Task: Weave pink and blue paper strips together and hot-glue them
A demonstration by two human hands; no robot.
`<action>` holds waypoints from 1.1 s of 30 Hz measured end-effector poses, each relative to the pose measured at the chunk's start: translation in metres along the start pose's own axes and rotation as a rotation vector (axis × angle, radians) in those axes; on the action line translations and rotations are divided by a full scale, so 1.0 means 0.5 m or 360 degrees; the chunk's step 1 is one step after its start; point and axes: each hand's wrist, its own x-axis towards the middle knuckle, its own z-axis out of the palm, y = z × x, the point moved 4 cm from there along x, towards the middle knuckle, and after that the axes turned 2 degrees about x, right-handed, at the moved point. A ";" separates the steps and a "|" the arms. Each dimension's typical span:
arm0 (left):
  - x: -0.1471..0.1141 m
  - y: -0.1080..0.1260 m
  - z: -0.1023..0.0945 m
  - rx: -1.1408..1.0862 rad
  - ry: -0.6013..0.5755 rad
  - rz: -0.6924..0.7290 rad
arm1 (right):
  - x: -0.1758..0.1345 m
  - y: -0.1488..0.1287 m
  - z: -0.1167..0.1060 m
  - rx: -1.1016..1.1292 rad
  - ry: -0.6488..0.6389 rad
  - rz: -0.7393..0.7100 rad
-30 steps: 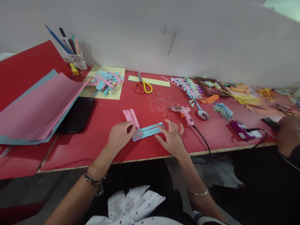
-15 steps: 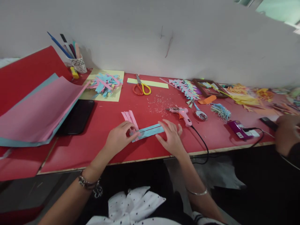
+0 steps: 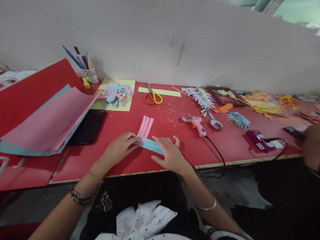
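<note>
Blue paper strips and pink paper strips lie crossed at one end near the table's front edge. My left hand pinches the crossing end of the strips between thumb and fingers. Over the right end of the blue strips rests my right hand, its fingers spread and its palm down on the paper. Part of the blue paper is hidden under those fingers. To the right lies a pink glue gun with a black cord.
Scissors and a pile of cut strips lie toward the wall. A phone sits partly beneath large paper sheets at left. A spoon and a purple adapter are at right, near another person's hand.
The paper strips have turned: the pink ones now point up and right, and the blue ones slope down to the right. My right hand has moved left and slightly lower. The view has shifted slightly.
</note>
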 end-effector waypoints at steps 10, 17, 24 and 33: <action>0.024 -0.035 -0.009 0.0042 -0.0124 -0.0113 | -0.004 -0.069 0.018 0.0223 -0.0067 -0.0120; 0.068 -0.023 -0.026 0.0198 -0.0188 -0.0156 | -0.005 0.008 -0.024 0.0257 0.0357 0.0155; 0.103 -0.031 0.001 0.0188 -0.0187 -0.0147 | 0.067 0.049 -0.063 0.0104 0.0224 -0.0068; 0.061 -0.070 0.000 -0.0298 -0.0047 -0.0045 | 0.225 0.024 0.001 -0.0084 -0.0281 -0.0276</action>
